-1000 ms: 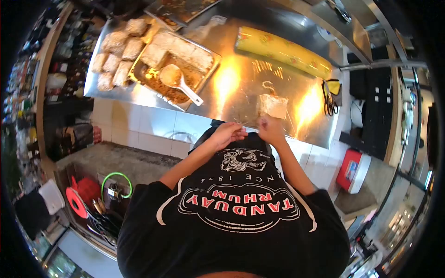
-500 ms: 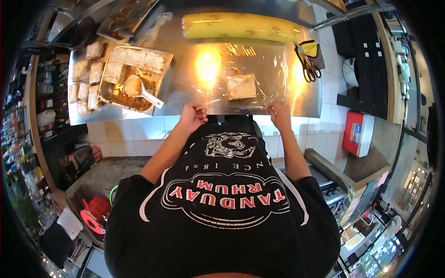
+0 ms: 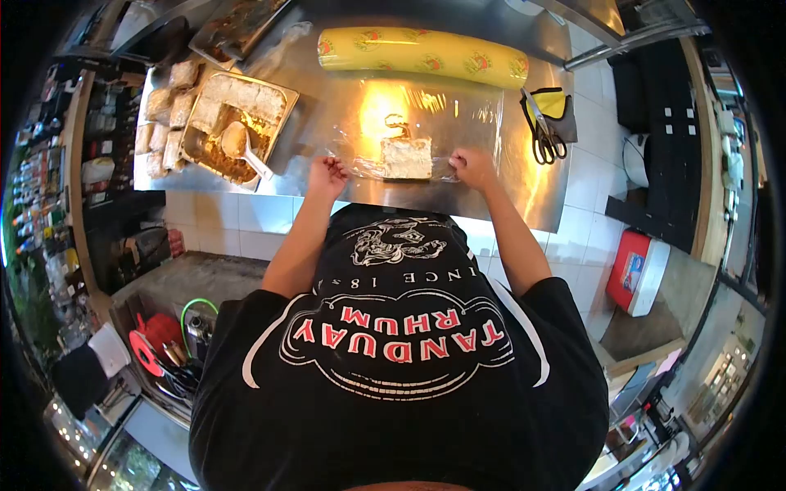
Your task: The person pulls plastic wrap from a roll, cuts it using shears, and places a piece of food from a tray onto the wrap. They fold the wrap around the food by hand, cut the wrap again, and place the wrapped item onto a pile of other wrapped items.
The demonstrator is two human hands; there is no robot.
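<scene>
A pale, crumb-topped block of food (image 3: 407, 158), perhaps cake, sits on a sheet of clear cling film (image 3: 471, 114) spread on the steel table. My left hand (image 3: 329, 175), fingers closed, pinches the film's near edge just left of the block. On the other side, my right hand (image 3: 475, 169) is closed on the film close to the block's right. Film is drawn taut between both hands along the block's near side. Behind lies a thick yellow roll of cling film (image 3: 422, 56).
Left of the film, a metal tray (image 3: 282, 135) holds more crumb-topped food and a white-handled scoop (image 3: 258, 164). Several wrapped blocks (image 3: 160, 106) are piled beside it. Black-handled scissors (image 3: 547, 143) and a yellow-and-grey cloth (image 3: 558, 106) lie at the right edge.
Both hands have moved forward over the table from its near edge, bringing the film edge up to the block. My right hand has closed more tightly. The view has shifted slightly.
</scene>
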